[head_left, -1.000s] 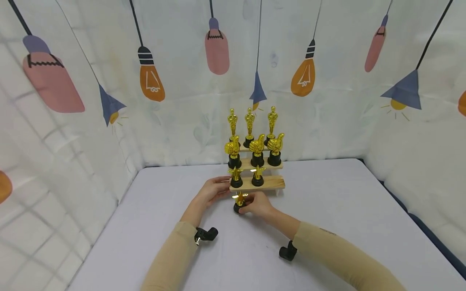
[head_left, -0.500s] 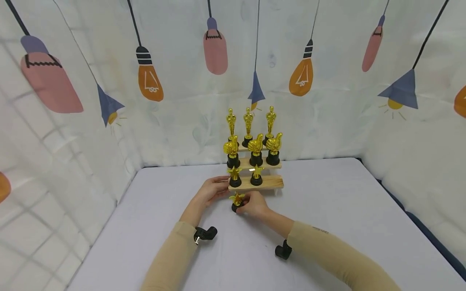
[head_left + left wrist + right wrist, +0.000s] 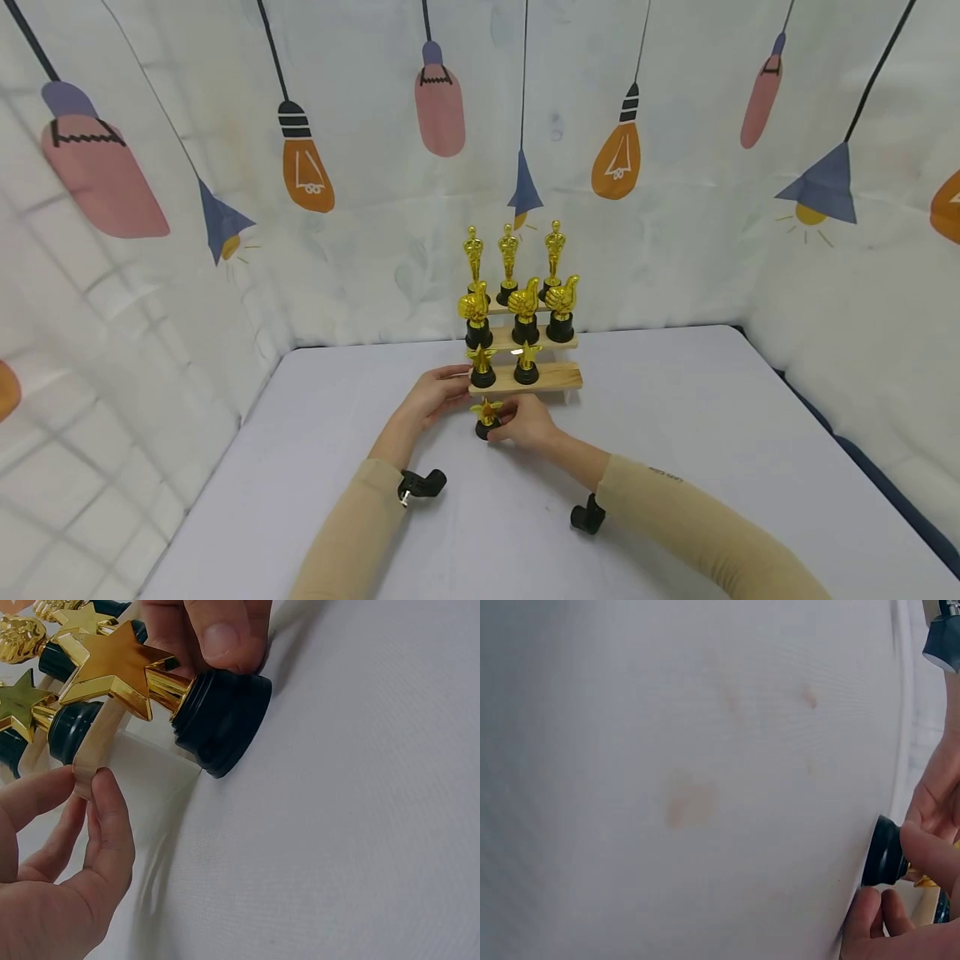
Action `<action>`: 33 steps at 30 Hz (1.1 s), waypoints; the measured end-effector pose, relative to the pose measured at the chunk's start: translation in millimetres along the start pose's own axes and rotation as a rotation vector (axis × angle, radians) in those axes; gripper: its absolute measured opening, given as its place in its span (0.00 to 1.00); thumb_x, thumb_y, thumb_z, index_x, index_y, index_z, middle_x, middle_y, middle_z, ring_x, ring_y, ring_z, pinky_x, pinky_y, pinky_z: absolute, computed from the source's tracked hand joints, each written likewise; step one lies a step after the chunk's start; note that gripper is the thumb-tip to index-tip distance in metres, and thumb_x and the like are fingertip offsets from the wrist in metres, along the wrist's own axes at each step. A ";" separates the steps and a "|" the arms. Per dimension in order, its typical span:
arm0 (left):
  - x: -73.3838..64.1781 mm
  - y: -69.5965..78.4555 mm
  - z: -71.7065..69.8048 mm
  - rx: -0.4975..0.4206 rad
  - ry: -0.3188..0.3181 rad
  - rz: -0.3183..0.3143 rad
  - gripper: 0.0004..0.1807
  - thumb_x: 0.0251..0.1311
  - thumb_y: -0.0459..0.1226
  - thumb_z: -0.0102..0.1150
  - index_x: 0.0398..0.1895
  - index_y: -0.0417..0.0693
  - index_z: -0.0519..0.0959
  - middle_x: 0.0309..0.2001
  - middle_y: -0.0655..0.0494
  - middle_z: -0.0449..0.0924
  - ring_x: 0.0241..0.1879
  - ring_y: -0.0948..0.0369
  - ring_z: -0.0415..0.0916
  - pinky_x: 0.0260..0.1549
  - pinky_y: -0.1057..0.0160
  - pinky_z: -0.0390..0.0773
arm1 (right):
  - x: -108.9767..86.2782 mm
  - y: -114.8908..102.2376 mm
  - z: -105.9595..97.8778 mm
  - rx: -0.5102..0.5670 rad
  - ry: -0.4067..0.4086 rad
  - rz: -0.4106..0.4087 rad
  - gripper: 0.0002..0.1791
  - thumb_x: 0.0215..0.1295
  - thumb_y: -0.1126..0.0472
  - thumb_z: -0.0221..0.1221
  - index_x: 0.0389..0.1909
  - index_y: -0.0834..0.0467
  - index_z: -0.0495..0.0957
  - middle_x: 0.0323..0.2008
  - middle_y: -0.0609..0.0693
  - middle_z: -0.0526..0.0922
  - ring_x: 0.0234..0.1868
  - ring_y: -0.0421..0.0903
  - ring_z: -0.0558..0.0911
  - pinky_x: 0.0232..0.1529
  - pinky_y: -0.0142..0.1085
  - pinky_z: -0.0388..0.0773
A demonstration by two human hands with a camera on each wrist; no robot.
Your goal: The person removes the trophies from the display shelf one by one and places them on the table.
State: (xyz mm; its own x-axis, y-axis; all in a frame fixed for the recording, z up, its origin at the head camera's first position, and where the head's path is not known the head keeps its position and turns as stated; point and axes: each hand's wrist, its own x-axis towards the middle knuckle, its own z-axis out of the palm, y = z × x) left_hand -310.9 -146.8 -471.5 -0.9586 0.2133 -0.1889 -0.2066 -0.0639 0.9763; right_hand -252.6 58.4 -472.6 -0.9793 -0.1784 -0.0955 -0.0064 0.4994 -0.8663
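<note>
A gold star trophy (image 3: 487, 412) with a round black base stands in front of the lowest step of a tiered wooden stand (image 3: 558, 377). My right hand (image 3: 527, 421) pinches that trophy near its base (image 3: 225, 712), from the right side. At the step's left end is my left hand (image 3: 437, 395); in the left wrist view its thumb and fingers pinch the board's edge (image 3: 88, 769). Two more star trophies (image 3: 527, 365) stand on this step, at its left and middle. In the right wrist view, the held trophy's black base (image 3: 885, 851) shows beside the right thumb.
Thumbs-up trophies (image 3: 524, 310) fill the middle step, and slim figure trophies (image 3: 507, 262) stand on the top one. The stand is near the back of a white-covered table (image 3: 660, 417). Behind it hangs a cloth printed with lamps (image 3: 360, 267).
The held star trophy has turned a little in my right hand, its star now facing more toward me. My left hand stays at the step's end. The head view has shifted slightly.
</note>
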 end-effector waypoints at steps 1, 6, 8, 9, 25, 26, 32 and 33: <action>0.1 -0.1 0.1 -0.002 0.000 -0.002 0.25 0.71 0.30 0.61 0.69 0.34 0.72 0.60 0.37 0.78 0.50 0.56 0.82 0.55 0.56 0.81 | 0.5 0.2 0.1 -0.001 0.003 0.000 0.22 0.49 0.68 0.79 0.45 0.65 0.83 0.37 0.51 0.83 0.38 0.45 0.80 0.39 0.36 0.81; -0.2 1.1 -0.2 0.001 -0.005 -0.004 0.25 0.71 0.31 0.61 0.69 0.34 0.72 0.62 0.37 0.77 0.51 0.55 0.82 0.57 0.54 0.80 | 0.7 -0.8 0.5 -0.013 0.013 -0.022 0.18 0.51 0.68 0.78 0.42 0.66 0.84 0.34 0.51 0.83 0.35 0.44 0.79 0.35 0.34 0.80; -0.4 1.7 -0.4 0.006 -0.004 -0.003 0.25 0.71 0.31 0.61 0.69 0.34 0.72 0.61 0.37 0.77 0.51 0.55 0.81 0.57 0.54 0.80 | 0.6 -1.1 0.6 -0.013 0.017 -0.028 0.17 0.51 0.68 0.78 0.41 0.66 0.84 0.34 0.51 0.83 0.34 0.44 0.79 0.35 0.34 0.80; -0.5 2.0 -0.4 0.007 -0.002 -0.002 0.25 0.71 0.31 0.61 0.69 0.34 0.72 0.61 0.37 0.77 0.51 0.55 0.81 0.56 0.55 0.80 | 0.8 -1.0 0.4 -0.013 0.018 -0.028 0.17 0.51 0.68 0.78 0.41 0.66 0.84 0.33 0.50 0.83 0.34 0.44 0.79 0.34 0.34 0.80; -1.9 0.4 1.7 -0.003 0.020 -0.015 0.25 0.71 0.30 0.61 0.69 0.33 0.72 0.61 0.38 0.78 0.50 0.55 0.82 0.52 0.58 0.82 | -12.0 0.9 -17.9 -0.040 -0.002 -0.097 0.20 0.51 0.70 0.78 0.46 0.66 0.85 0.39 0.52 0.84 0.39 0.44 0.81 0.43 0.37 0.83; -1.7 0.5 2.0 -0.005 0.021 -0.017 0.25 0.71 0.30 0.61 0.69 0.34 0.72 0.60 0.38 0.78 0.50 0.55 0.82 0.52 0.58 0.82 | -13.2 0.3 -19.9 -0.029 -0.002 -0.098 0.20 0.51 0.70 0.77 0.46 0.66 0.84 0.39 0.53 0.85 0.39 0.44 0.82 0.43 0.38 0.83; -1.0 1.2 2.0 -0.007 0.019 -0.010 0.24 0.71 0.30 0.60 0.68 0.33 0.72 0.59 0.39 0.79 0.50 0.55 0.82 0.53 0.57 0.82 | -17.6 -0.9 -34.0 0.035 0.012 -0.094 0.17 0.56 0.68 0.75 0.46 0.66 0.83 0.40 0.54 0.84 0.39 0.45 0.82 0.42 0.38 0.82; -0.9 1.2 1.8 -0.007 0.020 -0.010 0.24 0.71 0.30 0.60 0.68 0.33 0.72 0.59 0.38 0.79 0.50 0.55 0.82 0.53 0.57 0.82 | -17.8 -0.5 -36.4 0.042 0.017 -0.092 0.17 0.57 0.68 0.75 0.46 0.65 0.83 0.39 0.53 0.84 0.39 0.45 0.81 0.42 0.38 0.82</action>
State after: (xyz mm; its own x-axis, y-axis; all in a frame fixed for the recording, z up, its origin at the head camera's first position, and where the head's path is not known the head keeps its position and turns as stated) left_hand -310.0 -145.3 -469.9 -0.9601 0.1946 -0.2009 -0.2176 -0.0687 0.9736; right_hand -242.6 92.2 -452.6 -0.9784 -0.2068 -0.0067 -0.0881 0.4457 -0.8908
